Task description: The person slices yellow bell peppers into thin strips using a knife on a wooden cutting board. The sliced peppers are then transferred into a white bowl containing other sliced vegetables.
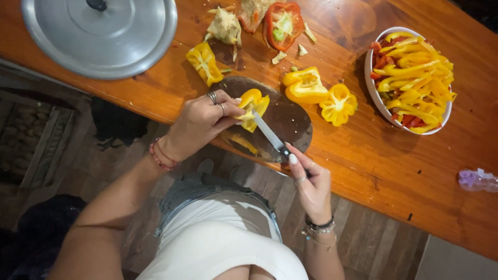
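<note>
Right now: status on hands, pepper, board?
Left hand pins yellow pepper piece on board. Right hand grips knife, blade at pepper. Nothing blocking.

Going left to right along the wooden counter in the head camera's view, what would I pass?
Metal pot lid → yellow pepper piece → left hand holding a yellow pepper piece on the dark cutting board → two yellow pepper halves → white bowl of pepper strips → crumpled plastic wrapper.
</note>
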